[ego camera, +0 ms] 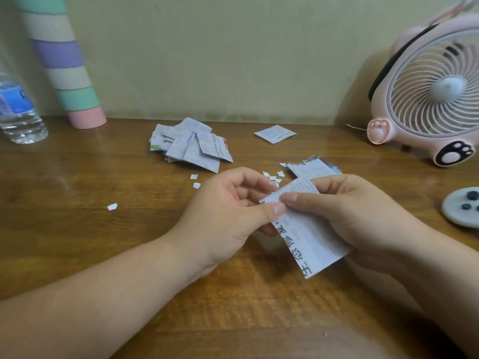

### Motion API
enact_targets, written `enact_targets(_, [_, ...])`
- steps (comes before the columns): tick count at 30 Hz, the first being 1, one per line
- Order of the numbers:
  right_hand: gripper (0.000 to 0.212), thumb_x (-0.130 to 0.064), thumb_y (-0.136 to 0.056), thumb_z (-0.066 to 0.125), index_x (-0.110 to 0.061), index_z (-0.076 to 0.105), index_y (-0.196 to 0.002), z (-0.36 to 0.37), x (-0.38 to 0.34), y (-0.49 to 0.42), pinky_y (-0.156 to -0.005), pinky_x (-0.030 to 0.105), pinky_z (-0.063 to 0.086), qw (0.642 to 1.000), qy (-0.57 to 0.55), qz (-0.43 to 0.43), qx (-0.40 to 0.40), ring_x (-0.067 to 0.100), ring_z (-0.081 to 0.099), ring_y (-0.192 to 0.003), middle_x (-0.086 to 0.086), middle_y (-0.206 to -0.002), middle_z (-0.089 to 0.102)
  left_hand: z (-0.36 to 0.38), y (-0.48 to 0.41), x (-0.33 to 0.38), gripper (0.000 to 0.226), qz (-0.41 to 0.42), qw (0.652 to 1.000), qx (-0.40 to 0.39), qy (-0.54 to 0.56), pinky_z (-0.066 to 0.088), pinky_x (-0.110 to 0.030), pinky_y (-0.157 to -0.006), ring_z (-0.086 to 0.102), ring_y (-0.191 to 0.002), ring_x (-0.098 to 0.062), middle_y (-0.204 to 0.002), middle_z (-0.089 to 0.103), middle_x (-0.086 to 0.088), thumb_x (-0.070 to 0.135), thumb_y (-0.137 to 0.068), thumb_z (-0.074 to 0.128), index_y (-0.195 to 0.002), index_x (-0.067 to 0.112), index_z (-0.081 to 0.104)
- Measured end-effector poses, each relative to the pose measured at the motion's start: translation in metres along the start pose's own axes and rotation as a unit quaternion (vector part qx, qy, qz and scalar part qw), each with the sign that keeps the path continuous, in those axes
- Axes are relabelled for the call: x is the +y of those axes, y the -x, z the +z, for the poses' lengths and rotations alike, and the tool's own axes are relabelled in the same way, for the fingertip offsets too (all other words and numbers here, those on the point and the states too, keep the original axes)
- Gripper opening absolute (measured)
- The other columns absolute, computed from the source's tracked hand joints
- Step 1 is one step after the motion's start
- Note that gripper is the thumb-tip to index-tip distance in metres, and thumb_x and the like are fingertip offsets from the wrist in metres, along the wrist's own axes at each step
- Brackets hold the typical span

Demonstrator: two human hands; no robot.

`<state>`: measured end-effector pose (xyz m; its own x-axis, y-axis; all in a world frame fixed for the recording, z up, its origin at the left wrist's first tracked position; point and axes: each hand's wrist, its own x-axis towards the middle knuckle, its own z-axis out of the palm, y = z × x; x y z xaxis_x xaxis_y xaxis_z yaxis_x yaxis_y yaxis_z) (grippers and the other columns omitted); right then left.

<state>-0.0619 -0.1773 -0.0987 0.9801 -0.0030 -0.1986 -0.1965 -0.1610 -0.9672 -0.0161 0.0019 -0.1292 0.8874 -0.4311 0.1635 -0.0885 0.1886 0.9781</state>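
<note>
Head view: a person sits at a wooden table (77,177) and works on a paper strip (308,237) cut from a newspaper. The strip is in the air just above the table, between both hands, with its long side running toward the person. The left hand (228,211) pinches the upper left edge of the strip between the thumb and the curled fingers. The right hand (357,216) grips the strip from the other side, with the thumb on top and the fingers behind the paper. The two thumbs nearly meet at one spot on the edge, so I judge that a fold or a small tear is being made there.

Much of the work looks done. A pile of folded pieces (191,146) lies farther back, and one folded square (275,134) lies apart to its right. Small scraps (273,177) are scattered just behind the hands. A short stack of flat papers (311,168) waits behind the right hand, so I think some pieces are left to do after this one.

A pink fan (435,99) stands at the right and a water bottle (18,110) at the left.
</note>
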Motion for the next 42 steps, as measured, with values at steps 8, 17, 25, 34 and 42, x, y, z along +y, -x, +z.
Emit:
enact_targets(8, [0.031,-0.007,-0.089,0.062,0.013,0.066,-0.113,-0.004,-0.007,0.001,-0.054,0.030,0.055,0.984,-0.144,0.099,-0.036,0.030,0.071,-0.073,0.027,-0.095,0.073,-0.003,0.004,0.001,0.023,0.053,0.996,-0.047,-0.047,0.061,-0.029,-0.068,0.069,-0.076,-0.018,-0.091,0.075,-0.011,-0.007,-0.082,0.072,-0.098,0.010,0.074])
enact_targets(17, [0.022,-0.004,-0.088,0.050,0.008,0.066,-0.098,-0.001,-0.017,0.009,-0.034,0.020,0.044,0.966,-0.210,0.127,-0.084,0.019,0.062,-0.043,0.018,-0.072,0.068,-0.007,0.004,-0.004,0.025,0.066,0.994,-0.086,0.011,0.058,-0.034,-0.066,0.069,-0.072,-0.025,-0.088,0.073,-0.018,0.000,-0.082,0.058,-0.098,0.003,0.076])
enact_targets(25, [0.023,-0.005,-0.079,0.052,0.009,0.064,-0.092,0.002,-0.022,0.010,-0.031,0.018,0.040,0.961,-0.210,0.148,-0.100,0.017,0.058,-0.037,0.016,-0.061,0.064,-0.001,0.007,-0.005,0.025,0.108,0.991,-0.080,-0.018,0.057,-0.027,-0.066,0.069,-0.072,-0.016,-0.087,0.075,-0.008,-0.007,-0.076,0.065,-0.096,0.005,0.072])
enact_targets(34, [0.014,-0.010,-0.074,0.056,0.001,0.064,-0.078,0.000,-0.020,0.008,-0.031,0.019,0.037,0.972,-0.151,0.150,-0.103,0.014,0.051,-0.036,0.009,-0.054,0.060,-0.003,0.004,-0.008,0.017,0.156,0.984,-0.081,-0.038,0.056,-0.030,-0.068,0.066,-0.072,-0.022,-0.086,0.072,-0.009,0.012,-0.074,0.076,-0.089,0.006,0.075])
enact_targets(42, [0.012,-0.013,-0.067,0.057,-0.003,0.057,-0.072,-0.003,-0.017,0.006,-0.031,0.017,0.030,0.971,-0.130,0.148,-0.134,0.012,0.042,-0.032,0.005,-0.047,0.051,-0.004,0.004,-0.006,0.020,0.165,0.980,-0.097,-0.060,0.056,-0.034,-0.066,0.065,-0.071,-0.024,-0.082,0.071,-0.002,0.014,-0.077,0.076,-0.094,0.003,0.075])
